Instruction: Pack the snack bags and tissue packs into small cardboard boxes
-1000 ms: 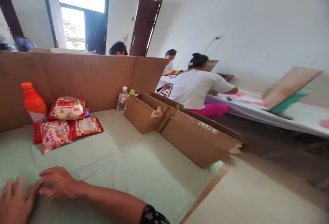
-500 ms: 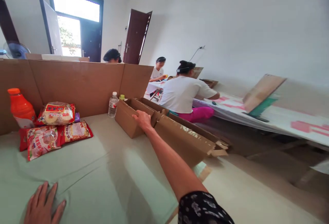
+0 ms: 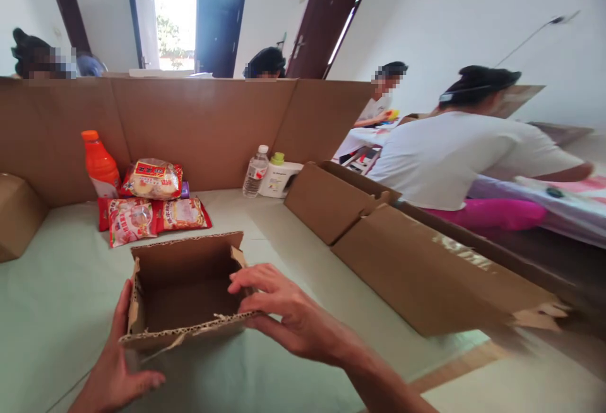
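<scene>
A small open-topped cardboard box (image 3: 189,296) with torn, ragged edges is in front of me, with nothing visible inside. My right hand (image 3: 284,312) grips its right wall, fingers over the top edge and thumb at the near corner. At the left end, my left hand (image 3: 116,353) holds the box with its fingers along the outer wall, while the thumb sticks out below the near side. Whether the box rests fully on the green tabletop (image 3: 303,362) cannot be made out.
Behind the box lie several snack packets (image 3: 151,204) beside an orange bottle (image 3: 100,167). A water bottle (image 3: 255,173) and a white container (image 3: 280,179) stand by a cardboard partition (image 3: 203,129). Long cardboard boxes (image 3: 426,268) line the right edge. A co-worker (image 3: 440,154) sits beyond them.
My right hand has brought the small box from the row at the right to the front of me. My left hand has risen from the tabletop to the box's left side. The view has shifted.
</scene>
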{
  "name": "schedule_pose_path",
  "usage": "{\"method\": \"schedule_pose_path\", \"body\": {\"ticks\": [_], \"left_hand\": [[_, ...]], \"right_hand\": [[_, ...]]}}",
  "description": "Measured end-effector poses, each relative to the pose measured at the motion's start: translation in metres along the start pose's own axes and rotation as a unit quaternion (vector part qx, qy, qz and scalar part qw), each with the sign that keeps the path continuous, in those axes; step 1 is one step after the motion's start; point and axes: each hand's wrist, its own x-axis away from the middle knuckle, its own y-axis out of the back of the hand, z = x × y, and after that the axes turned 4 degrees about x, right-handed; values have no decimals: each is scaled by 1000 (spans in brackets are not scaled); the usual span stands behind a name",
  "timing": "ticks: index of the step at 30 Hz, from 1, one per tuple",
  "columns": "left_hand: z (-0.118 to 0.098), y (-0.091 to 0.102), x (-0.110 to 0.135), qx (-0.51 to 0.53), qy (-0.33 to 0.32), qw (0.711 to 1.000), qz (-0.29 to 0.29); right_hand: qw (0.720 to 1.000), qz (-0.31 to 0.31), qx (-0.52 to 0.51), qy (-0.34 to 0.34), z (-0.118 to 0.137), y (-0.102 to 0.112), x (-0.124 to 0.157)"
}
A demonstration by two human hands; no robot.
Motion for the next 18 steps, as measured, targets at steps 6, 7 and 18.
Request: {"method": "schedule_pose_path", "body": {"ticks": [6, 7, 18], "left_hand": [[4, 16, -18, 40, 17, 999, 23], [4, 17, -22, 39, 17, 999, 34], [21, 69, -21, -8, 45, 996, -80]], "right_hand": [[999, 18, -39, 7, 2, -11, -12], [999, 21, -41, 0, 1, -11, -12], [900, -157, -280, -293, -85, -15, -107]]}}
